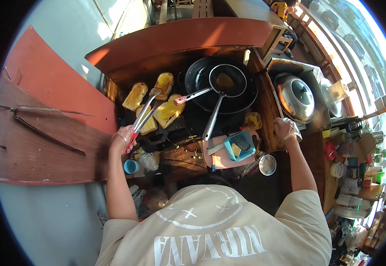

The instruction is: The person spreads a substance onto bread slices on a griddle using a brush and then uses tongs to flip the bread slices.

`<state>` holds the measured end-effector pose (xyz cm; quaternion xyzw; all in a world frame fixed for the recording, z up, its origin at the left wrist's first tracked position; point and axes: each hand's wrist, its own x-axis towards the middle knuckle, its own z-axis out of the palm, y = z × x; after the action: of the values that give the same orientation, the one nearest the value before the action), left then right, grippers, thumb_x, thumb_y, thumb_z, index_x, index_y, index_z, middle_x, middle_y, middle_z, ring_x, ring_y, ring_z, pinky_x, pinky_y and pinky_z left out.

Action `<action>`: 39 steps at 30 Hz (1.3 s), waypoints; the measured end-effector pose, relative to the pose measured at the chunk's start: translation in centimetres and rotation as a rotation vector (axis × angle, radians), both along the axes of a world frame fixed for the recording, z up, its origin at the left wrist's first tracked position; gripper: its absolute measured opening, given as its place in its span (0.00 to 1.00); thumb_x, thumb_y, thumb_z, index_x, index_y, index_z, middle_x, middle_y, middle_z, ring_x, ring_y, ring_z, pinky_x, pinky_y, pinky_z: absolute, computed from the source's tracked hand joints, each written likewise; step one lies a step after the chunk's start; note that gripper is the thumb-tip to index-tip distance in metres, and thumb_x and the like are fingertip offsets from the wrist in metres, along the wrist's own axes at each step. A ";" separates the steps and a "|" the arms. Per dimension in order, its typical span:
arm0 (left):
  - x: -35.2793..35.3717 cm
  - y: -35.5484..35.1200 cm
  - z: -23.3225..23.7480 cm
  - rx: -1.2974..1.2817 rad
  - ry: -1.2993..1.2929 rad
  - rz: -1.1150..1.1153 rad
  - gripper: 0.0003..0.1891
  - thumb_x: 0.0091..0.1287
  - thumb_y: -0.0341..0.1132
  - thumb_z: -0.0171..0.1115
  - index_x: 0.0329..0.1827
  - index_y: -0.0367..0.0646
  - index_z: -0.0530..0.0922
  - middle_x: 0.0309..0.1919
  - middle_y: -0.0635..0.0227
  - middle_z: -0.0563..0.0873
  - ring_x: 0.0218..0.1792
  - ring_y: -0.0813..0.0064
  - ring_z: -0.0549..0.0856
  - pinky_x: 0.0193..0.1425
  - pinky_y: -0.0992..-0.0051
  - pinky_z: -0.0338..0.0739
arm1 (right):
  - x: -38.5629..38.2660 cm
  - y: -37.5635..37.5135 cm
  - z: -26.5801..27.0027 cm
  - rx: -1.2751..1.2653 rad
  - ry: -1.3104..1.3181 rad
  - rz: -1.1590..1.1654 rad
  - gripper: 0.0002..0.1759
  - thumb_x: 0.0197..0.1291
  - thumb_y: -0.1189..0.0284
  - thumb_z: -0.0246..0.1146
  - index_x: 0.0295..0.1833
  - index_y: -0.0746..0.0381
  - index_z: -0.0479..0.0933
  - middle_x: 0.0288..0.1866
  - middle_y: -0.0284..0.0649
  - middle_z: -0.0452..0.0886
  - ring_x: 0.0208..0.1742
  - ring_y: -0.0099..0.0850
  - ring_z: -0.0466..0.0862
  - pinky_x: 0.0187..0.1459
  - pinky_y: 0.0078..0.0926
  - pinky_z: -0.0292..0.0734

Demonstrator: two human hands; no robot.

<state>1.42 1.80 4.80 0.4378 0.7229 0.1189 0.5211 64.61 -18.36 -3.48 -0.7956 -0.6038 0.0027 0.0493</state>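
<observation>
My left hand [124, 138], in a clear plastic glove, is closed round the red handles of metal tongs [143, 116]. The tongs' tips reach among several slices of yellow-topped bread [168, 111] on the dark griddle [193, 126], touching or just over the upper slices. My right hand [286, 129], also gloved, has its fingers bent over the edge of the wooden side panel [268, 106]. Right of the bread sits a black wok [195, 66]. A small frying pan [228, 80] and a red-and-metal handled utensil [193, 95] lie across it.
Close to my body is a pink cutting board [222, 162] bearing a blue container [246, 154] with a grater. A metal bowl [267, 164] and a blue cup [131, 166] flank it. A lidded pot [296, 98] stands right; a red panel [179, 40] rises behind the griddle.
</observation>
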 end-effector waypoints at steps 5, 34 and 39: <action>-0.3 1.5 -1.6 -0.019 -0.086 -0.048 0.15 0.78 0.53 0.53 0.49 0.52 0.78 0.19 0.69 0.78 0.12 0.79 0.71 0.12 0.77 0.62 | 0.1 -0.2 0.4 0.016 -0.022 0.032 0.09 0.62 0.64 0.64 0.48 0.49 0.82 0.40 0.45 0.88 0.43 0.49 0.87 0.45 0.49 0.82; 0.3 0.8 -1.5 1.178 1.292 -0.646 0.24 0.65 0.31 0.61 0.66 0.49 0.79 0.48 0.69 0.80 0.49 0.66 0.81 0.51 0.63 0.78 | 0.0 -0.1 0.3 0.039 -0.022 0.039 0.07 0.62 0.65 0.64 0.44 0.50 0.83 0.37 0.42 0.87 0.42 0.45 0.87 0.46 0.47 0.82; -0.4 -3.0 0.7 1.028 1.268 -0.608 0.25 0.64 0.30 0.62 0.67 0.50 0.79 0.50 0.70 0.81 0.49 0.65 0.81 0.54 0.62 0.77 | -0.4 0.0 0.9 0.028 -0.044 0.045 0.07 0.62 0.65 0.63 0.44 0.50 0.84 0.36 0.44 0.87 0.42 0.46 0.87 0.46 0.48 0.82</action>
<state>1.05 -1.20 5.47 0.7765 0.5853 0.0199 -0.2325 64.19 -18.39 -2.55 -0.7810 -0.6223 -0.0220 0.0471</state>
